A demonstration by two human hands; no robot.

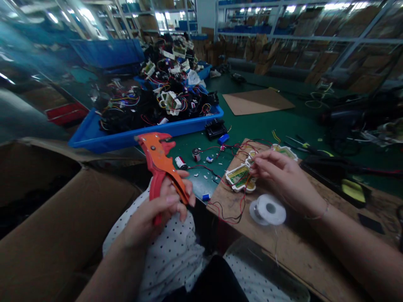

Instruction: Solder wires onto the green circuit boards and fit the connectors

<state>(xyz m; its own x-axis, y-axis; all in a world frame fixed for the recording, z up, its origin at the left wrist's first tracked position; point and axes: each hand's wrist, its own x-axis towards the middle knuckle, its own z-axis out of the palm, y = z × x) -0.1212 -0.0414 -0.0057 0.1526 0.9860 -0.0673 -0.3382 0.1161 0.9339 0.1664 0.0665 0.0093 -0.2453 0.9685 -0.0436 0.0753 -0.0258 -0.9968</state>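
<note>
My left hand [160, 201] is wrapped round the handles of an orange and red wire stripper [163, 165], whose head points up and away. My right hand [277, 172] is over the wooden board [233, 201], its thumb and fingertips pinched together at wires beside a white-rimmed housing with a green circuit board [241, 177]. What lies between those fingertips is too small to make out. Red and black wires run from the housing to small cylindrical parts [196, 154] on the green table. A white spool [270, 209] rests on the board, just below my right hand.
A blue tray [151, 131] heaped with wired parts stands at the back left, with more heaps behind. Cardboard [258, 101] lies on the table [248, 126]. Pliers [305, 145] and a black tool with a yellow patch [352, 191] are at the right. An open carton [72, 209] stands left.
</note>
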